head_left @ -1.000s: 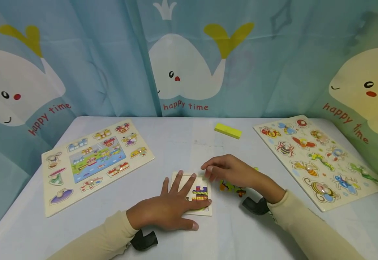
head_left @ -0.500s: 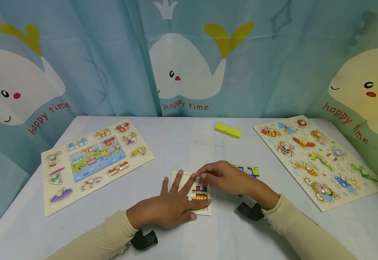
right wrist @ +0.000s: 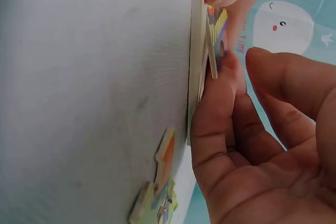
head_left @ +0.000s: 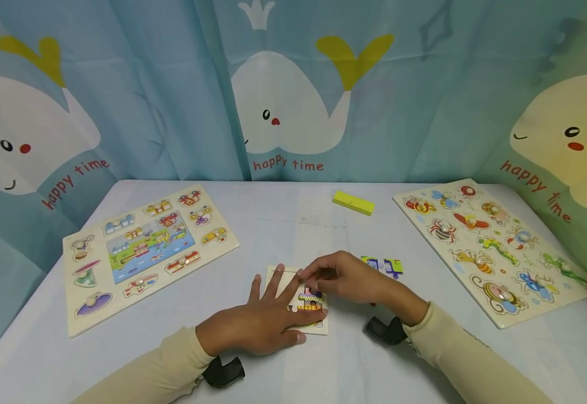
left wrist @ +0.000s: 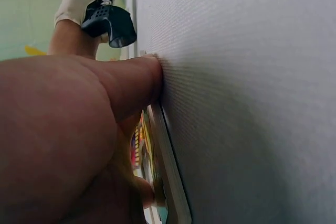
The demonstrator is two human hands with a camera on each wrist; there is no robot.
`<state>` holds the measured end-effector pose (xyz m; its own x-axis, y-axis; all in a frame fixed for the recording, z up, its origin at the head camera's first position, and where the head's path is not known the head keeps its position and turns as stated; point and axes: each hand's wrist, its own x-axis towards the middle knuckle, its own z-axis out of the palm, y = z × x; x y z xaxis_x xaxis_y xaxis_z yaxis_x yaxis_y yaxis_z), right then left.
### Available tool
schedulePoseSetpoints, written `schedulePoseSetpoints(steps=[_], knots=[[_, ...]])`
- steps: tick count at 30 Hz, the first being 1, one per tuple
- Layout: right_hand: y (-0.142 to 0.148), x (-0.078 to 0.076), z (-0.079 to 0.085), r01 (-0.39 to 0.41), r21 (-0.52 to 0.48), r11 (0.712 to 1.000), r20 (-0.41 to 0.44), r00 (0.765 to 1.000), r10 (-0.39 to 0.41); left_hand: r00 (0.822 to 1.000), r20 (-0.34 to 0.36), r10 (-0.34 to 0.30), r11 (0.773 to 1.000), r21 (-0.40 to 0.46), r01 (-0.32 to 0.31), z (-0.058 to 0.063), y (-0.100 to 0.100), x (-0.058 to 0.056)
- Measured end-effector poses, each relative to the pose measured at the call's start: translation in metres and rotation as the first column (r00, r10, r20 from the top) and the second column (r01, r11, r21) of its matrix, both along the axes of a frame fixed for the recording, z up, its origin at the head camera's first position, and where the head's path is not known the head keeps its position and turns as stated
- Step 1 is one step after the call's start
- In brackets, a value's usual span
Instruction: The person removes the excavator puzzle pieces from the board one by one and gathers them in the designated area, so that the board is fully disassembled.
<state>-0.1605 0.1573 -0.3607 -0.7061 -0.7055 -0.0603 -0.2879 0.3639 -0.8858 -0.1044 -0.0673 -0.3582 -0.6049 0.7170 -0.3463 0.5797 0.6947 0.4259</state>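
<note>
Steadily does it: your left hand (head_left: 258, 325) lies flat, fingers spread, across the small board (head_left: 315, 331), so press evenly there to stop it skidding. Your right hand (head_left: 349, 278) curls at the board's far right corner, fingertips at the striped piece (right wrist: 216, 27), which sits tilted on the board. I cannot tell whether your thumb and finger actually pinch it. Move it gently, I'd say, since a tilted piece could bind against its neighbors. The piece is thin and flat, brightly printed on its face and pale along its cut edge. The board looks like pale wood, squared off. The loose pieces (head_left: 393, 266) beyond your right wrist have knobs and notches; the white tabletop (left wrist: 252, 51) shows a fine, ribbed texture.
</note>
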Motion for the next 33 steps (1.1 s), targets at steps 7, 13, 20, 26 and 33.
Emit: schedulePoseSetpoints(steps=[7, 13, 20, 26, 33], knots=[[0.0009, 0.0009, 0.0013, -0.01, 0.045, 0.999, -0.037, 0.999, 0.012, 0.999, -0.028, -0.019, 1.0, -0.011, 0.018, -0.0012, 0.0001, -0.0003], [0.0021, -0.0006, 0.0013, -0.021, 0.056, 0.998, -0.046, 0.999, 0.024, 0.999, -0.042, -0.027, 0.999, -0.025, 0.026, -0.0019, 0.0001, -0.0003], [0.0042, -0.0028, 0.0013, -0.048, 0.02, 0.999, -0.013, 0.999, 0.049, 0.999, -0.029, -0.022, 0.999, -0.029, 0.022, -0.0013, -0.0002, -0.0004], [0.0052, -0.0021, 0.003, -0.046, 0.025, 0.999, 0.007, 0.999, 0.046, 0.998, -0.042, -0.037, 0.998, -0.042, 0.036, -0.0012, -0.0013, -0.0001], [0.0059, -0.0023, 0.0023, -0.058, 0.029, 0.998, -0.001, 0.998, 0.058, 0.998, -0.054, -0.042, 0.998, -0.043, 0.039, -0.0016, -0.0017, 0.0009]])
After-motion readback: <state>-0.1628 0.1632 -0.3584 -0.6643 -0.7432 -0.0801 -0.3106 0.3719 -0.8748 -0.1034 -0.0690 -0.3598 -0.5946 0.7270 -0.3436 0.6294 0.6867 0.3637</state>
